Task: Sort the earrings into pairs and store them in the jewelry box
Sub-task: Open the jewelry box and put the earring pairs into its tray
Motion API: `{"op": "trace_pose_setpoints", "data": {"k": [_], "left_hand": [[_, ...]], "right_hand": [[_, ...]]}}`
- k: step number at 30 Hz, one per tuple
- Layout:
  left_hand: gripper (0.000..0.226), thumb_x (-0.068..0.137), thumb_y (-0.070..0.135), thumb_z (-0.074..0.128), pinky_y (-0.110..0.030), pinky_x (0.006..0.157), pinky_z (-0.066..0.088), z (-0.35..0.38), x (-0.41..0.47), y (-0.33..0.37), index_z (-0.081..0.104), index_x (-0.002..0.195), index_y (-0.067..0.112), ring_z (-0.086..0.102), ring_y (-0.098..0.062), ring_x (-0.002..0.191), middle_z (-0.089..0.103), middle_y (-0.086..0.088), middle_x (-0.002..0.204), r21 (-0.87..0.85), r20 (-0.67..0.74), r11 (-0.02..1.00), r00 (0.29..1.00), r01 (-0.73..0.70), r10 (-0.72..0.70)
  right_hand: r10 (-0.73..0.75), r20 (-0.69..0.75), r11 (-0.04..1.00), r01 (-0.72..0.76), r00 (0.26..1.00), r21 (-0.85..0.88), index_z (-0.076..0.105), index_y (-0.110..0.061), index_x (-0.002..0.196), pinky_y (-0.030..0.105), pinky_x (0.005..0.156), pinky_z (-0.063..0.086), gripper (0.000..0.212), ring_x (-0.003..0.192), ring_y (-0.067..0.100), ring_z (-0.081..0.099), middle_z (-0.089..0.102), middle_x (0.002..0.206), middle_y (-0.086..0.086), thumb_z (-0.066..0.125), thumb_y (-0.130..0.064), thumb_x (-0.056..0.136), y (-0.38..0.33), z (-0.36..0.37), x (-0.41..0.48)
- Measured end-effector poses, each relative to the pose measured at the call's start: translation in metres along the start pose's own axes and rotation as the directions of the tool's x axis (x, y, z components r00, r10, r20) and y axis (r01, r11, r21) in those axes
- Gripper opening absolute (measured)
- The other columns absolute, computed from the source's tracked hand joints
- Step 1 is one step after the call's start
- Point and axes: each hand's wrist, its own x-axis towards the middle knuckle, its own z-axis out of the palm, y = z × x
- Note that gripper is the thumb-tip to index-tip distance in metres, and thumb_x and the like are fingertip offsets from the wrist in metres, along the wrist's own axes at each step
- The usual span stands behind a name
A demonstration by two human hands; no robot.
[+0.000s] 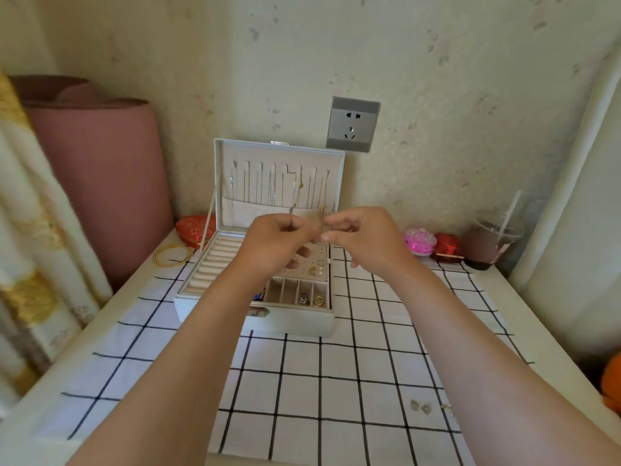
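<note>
White grid-lined cloth [369, 381] covers the table against a speckled wall. Over the open jewelry box [302, 322], a thin gold earring [323, 216] stands between two raised hands. The left hand [279, 243] and right hand [363, 240] both curl their fingertips in and pinch it where they meet. Beneath them, small stud earrings [316, 267] sit on the box's perforated panel, above its front compartments. Two loose earrings [420, 406] lie on the cloth by the right forearm. Gold bangles [173, 255] lie left of the box, and a cup [494, 240] with a straw stands far right.
</note>
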Motion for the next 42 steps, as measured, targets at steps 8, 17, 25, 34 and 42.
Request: {"op": "trace_pose_setpoints", "data": {"k": [8, 17, 25, 34, 42], "left_hand": [[0.013, 0.082, 0.024, 0.078, -0.022, 0.055, 0.054, -0.025, 0.005, -0.005, 0.077, 0.091, 0.016, 0.067, -0.009, 0.065, 0.075, -0.006, 0.084, 0.095, 0.165, 0.991, 0.981, 0.091, -0.106], [0.018, 0.093, 0.031, 0.066, -0.018, 0.053, 0.051, -0.031, 0.003, -0.006, 0.072, 0.101, 0.016, 0.062, -0.002, 0.059, 0.069, -0.002, 0.074, 0.149, 0.252, 0.984, 0.958, 0.098, -0.134], [0.020, 0.082, 0.029, 0.078, -0.017, 0.048, 0.047, -0.033, 0.002, -0.003, 0.077, 0.098, 0.017, 0.061, -0.002, 0.054, 0.072, -0.004, 0.070, 0.094, 0.180, 0.990, 0.976, 0.108, -0.124], [0.015, 0.096, 0.025, 0.062, -0.017, 0.046, 0.047, -0.024, 0.004, -0.003, 0.072, 0.098, 0.014, 0.061, -0.002, 0.057, 0.072, 0.011, 0.074, -0.007, 0.112, 0.999, 0.993, 0.048, -0.047], [0.016, 0.095, 0.027, 0.063, -0.018, 0.047, 0.047, -0.025, 0.008, -0.004, 0.072, 0.100, 0.015, 0.064, -0.008, 0.065, 0.075, 0.003, 0.094, -0.112, 0.092, 0.991, 0.993, 0.080, -0.070]], "right_hand": [[-0.116, 0.285, 0.951, 0.190, 0.952, -0.246, 0.063, -0.025, 0.130, 0.012, 0.082, 0.047, 0.069, 0.073, -0.003, 0.068, 0.074, 0.074, -0.008, 0.091, -0.020, 0.068, -0.020, 0.010, 0.012], [-0.112, 0.294, 0.969, 0.170, 0.949, -0.181, 0.062, -0.025, 0.131, 0.011, 0.085, 0.041, 0.071, 0.082, -0.002, 0.068, 0.075, 0.076, -0.010, 0.092, -0.016, 0.067, -0.029, 0.014, 0.007], [-0.182, 0.249, 0.920, 0.254, 0.951, -0.299, 0.062, -0.025, 0.132, 0.016, 0.082, 0.046, 0.063, 0.071, -0.011, 0.061, 0.073, 0.078, -0.011, 0.087, -0.020, 0.074, -0.032, 0.013, 0.008], [-0.143, 0.092, 0.986, 0.150, 0.985, -0.067, 0.079, -0.021, 0.087, 0.005, 0.060, 0.043, 0.010, 0.062, -0.010, 0.062, 0.073, 0.073, -0.013, 0.083, -0.016, 0.079, -0.025, 0.011, 0.012], [0.061, 0.077, 0.969, -0.078, 0.995, 0.235, 0.079, -0.025, 0.082, 0.022, 0.044, 0.041, 0.005, 0.051, 0.011, 0.051, 0.075, 0.075, -0.006, 0.078, -0.021, 0.085, -0.019, 0.022, 0.008]]}}
